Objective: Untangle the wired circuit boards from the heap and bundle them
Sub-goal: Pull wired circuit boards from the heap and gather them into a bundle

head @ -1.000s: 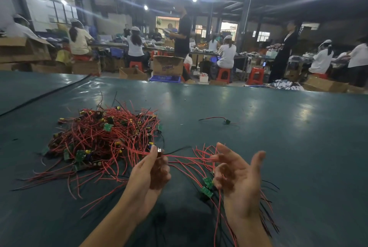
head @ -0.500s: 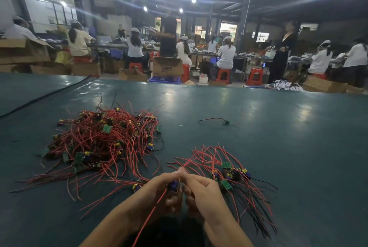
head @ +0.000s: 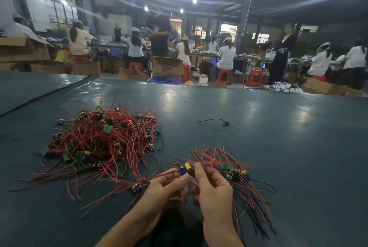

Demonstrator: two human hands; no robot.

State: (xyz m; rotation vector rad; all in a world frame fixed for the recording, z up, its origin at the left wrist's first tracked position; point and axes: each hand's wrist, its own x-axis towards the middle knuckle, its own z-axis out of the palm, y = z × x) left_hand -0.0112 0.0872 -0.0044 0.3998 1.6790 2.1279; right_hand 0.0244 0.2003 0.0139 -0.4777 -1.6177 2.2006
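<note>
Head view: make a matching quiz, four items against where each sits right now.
1 tangled heap
2 current board
3 stray board
4 sorted bundle

A alone on the table, beyond the bundle
B pinched between left hand and right hand
C left of both hands
D on the table beside the right hand

Pairs: 1-C, 2-B, 3-A, 4-D

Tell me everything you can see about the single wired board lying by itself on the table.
The stray board is small and dark green, with a thin red wire curving off to its left. It lies flat on the teal table, right of the heap, apart from everything else. Its parts are too small to tell.
</note>
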